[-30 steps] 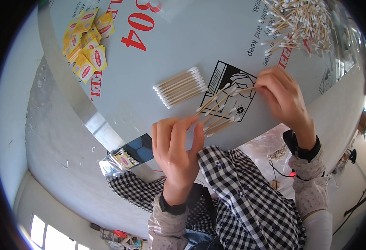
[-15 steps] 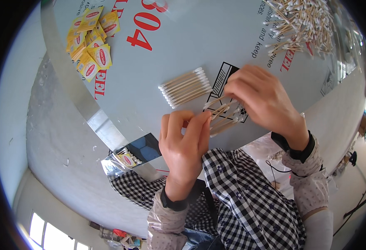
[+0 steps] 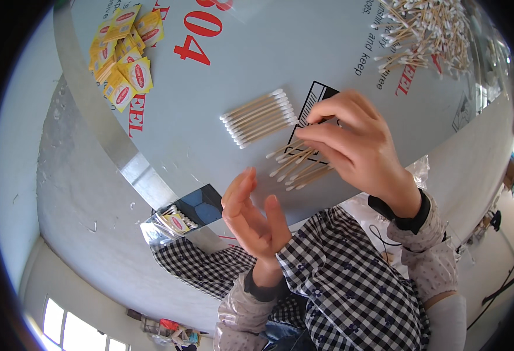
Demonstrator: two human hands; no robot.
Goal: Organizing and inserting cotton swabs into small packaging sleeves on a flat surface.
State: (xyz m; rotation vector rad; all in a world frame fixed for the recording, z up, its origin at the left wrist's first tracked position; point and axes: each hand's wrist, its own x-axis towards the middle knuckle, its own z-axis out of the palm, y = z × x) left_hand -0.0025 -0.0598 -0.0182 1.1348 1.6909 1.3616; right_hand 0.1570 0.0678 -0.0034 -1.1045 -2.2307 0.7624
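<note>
Swabs with wooden stems lie in a loose, fanned bunch [image 3: 299,165] on the pale grey counter [image 3: 210,117], directly under the right hand [image 3: 356,146]. That hand hovers over them with thumb and forefinger pinched together; it seems to hold one or two stems, though the fingers hide the contact. The left hand [image 3: 251,216] is raised nearer the body, palm turned sideways, fingers straight and released, holding nothing.

Just to the left of the loose bunch sits a tidy row of swabs [image 3: 258,117], aligned side by side and apart from the bunch. The step in hand looks like gathering loose swabs into an even set. The next move likely calls for a fine pinch and a squaring of the tips.

Farther out, a large jumbled heap of swabs [image 3: 426,29] lies at the far right, and a pile of yellow sachets [image 3: 125,52] at the far left, both well apart. A clear packet [image 3: 172,221] sits at the counter's near edge, beside the left hand. Open counter between the tidy row and the sachets leaves room.
</note>
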